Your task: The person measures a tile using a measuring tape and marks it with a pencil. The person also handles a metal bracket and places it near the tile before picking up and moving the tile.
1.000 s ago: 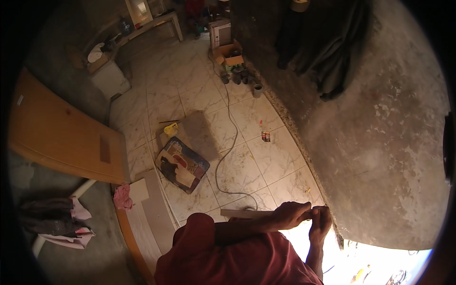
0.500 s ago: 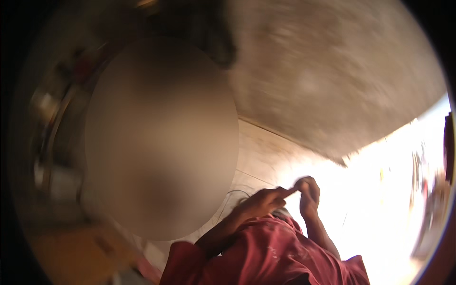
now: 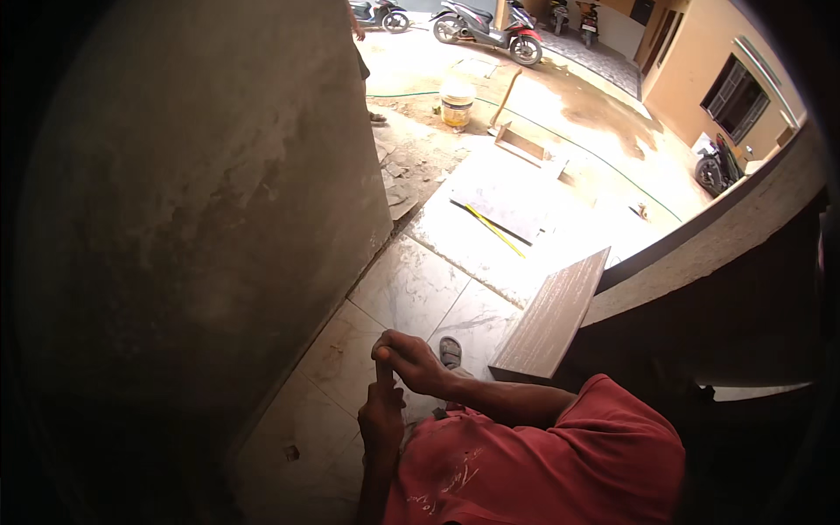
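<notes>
Yard [image 3: 604,188]: brightest zone; daylight, pale ground burnt toward white.
Wall [image 3: 201,219]: dim; deepens to near-black at far left.
Floor [image 3: 411,284]: well lit by the opening, shadowed toward lower left.
Left hand [image 3: 381,420], right hand [image 3: 416,363]: dark against brighter floor; fine detail lost.
Scooter [image 3: 490,33]: outline fairly crisp.
Rim: black vignette; straight edges bowed, strongest at right.

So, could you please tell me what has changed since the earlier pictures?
The view has turned right, from the room to the sunlit yard; the wall once on the right now fills the left. The left hand and right hand have shifted leftward in frame. They remain close together before the red shirt; no taking or letting go is clear.
</notes>
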